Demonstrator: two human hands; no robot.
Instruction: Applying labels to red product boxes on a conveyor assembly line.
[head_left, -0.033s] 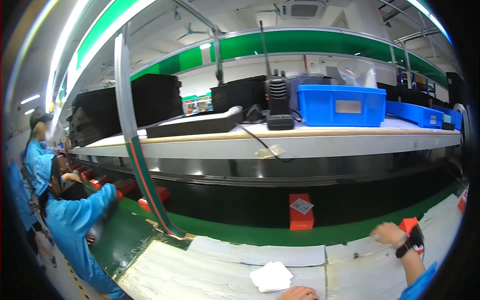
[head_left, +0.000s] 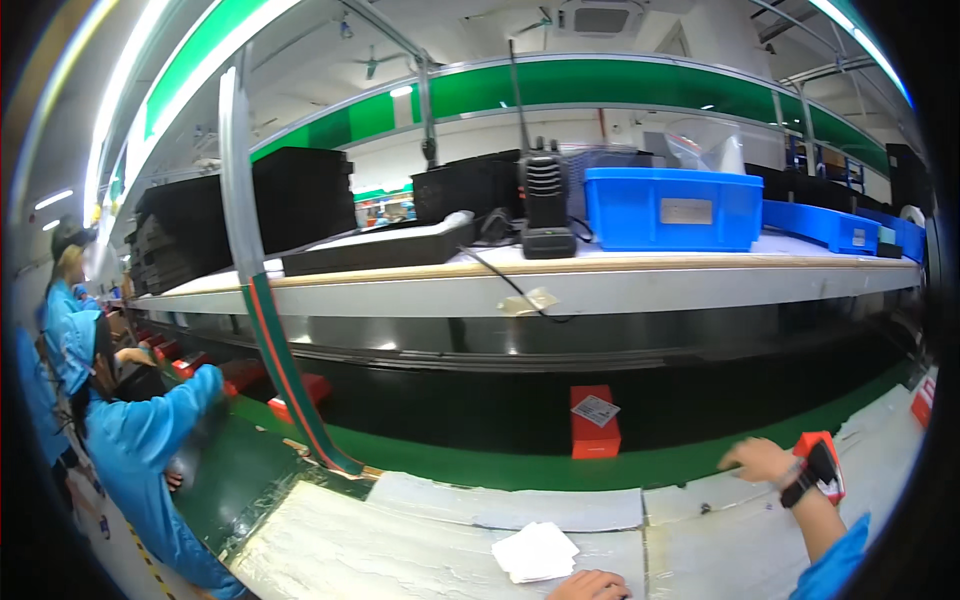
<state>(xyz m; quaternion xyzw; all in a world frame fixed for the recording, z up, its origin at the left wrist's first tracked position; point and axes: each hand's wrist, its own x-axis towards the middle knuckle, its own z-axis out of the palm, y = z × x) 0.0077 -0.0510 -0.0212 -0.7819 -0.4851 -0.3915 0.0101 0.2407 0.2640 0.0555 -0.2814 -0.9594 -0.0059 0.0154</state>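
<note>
My left hand (head_left: 589, 586) rests on the white-covered bench at the lower edge, partly cut off. Its fingers lie flat on the surface, just beside a small stack of white paper squares (head_left: 536, 552). My right hand (head_left: 762, 462) hovers at the bench's far edge by the green belt, fingers stretched leftward and nothing visible in them. A dark band circles that wrist. Close behind the wrist stands a red box (head_left: 836, 486) with a black piece at its top, partly hidden by my arm. Another red box (head_left: 597, 437) with a white label lies on the dark conveyor.
A shelf (head_left: 400, 293) spans the back, holding a two-way radio (head_left: 547, 205), a blue bin (head_left: 672, 212) and black crates (head_left: 300, 200). A metal post (head_left: 240, 190) rises at left. A co-worker in blue (head_left: 150, 440) reaches toward red boxes (head_left: 300, 398) on the line.
My right hand has shifted slightly left, its fingers reaching out further. The whole view has swung a little to the right. My left hand stays beside the paper squares.
</note>
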